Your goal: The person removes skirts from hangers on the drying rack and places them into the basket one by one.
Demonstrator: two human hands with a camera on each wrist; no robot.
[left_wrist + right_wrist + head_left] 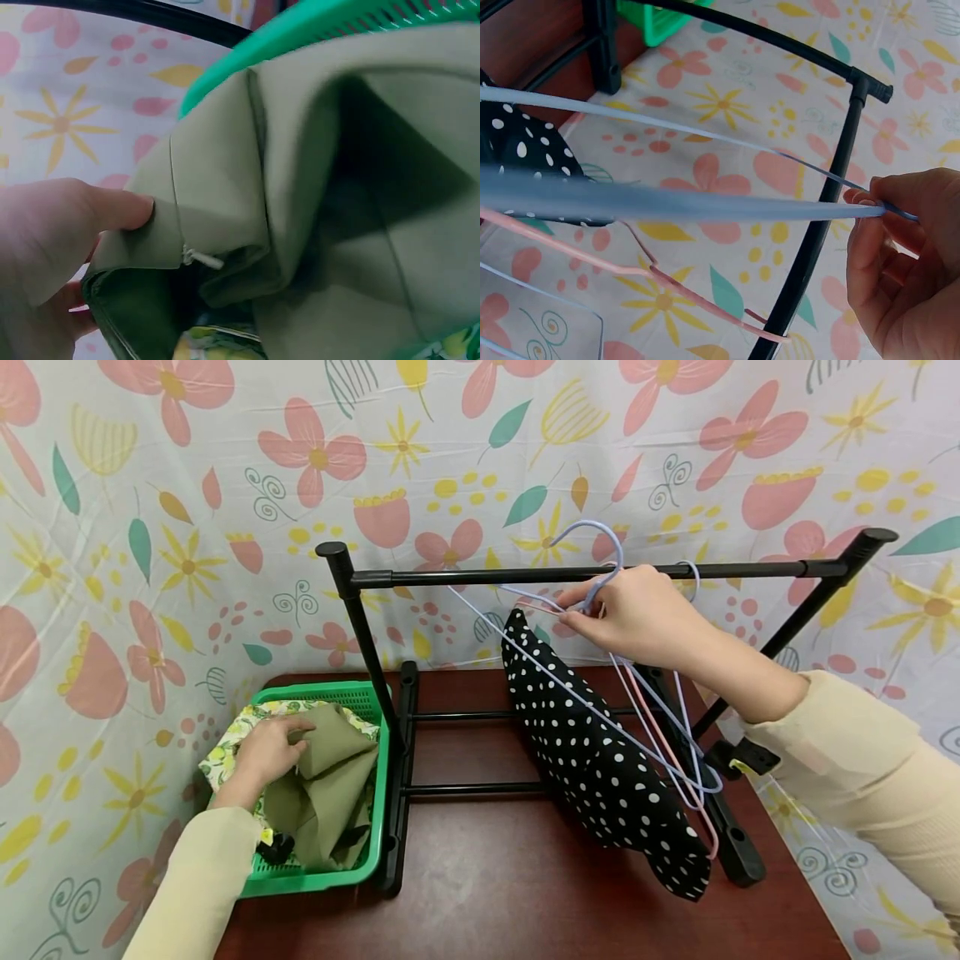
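Observation:
At the left, my left hand (pixel 270 756) reaches into a green basket (pixel 315 882) and pinches the edge of an olive-green garment (pixel 330 810). In the left wrist view a small zipper pull (pixel 201 258) shows beside the thumb. Over at the clothes rack, my right hand (pixel 645 614) holds a pale blue hanger (pixel 611 545) by the neck, its hook at the rack's top bar (pixel 465 577). Just behind that hanger, a black polka-dot garment (pixel 585 735) hangs at a slant on a pink hanger (pixel 570 251).
Beneath the olive garment lies a lemon-print cloth (pixel 232 747). Another pale hanger (pixel 695 581) hangs on the bar, right of my right hand. The rack's black feet (pixel 396 852) stand on a dark red-brown table (pixel 480 902), with a flowered curtain (pixel 480 460) behind.

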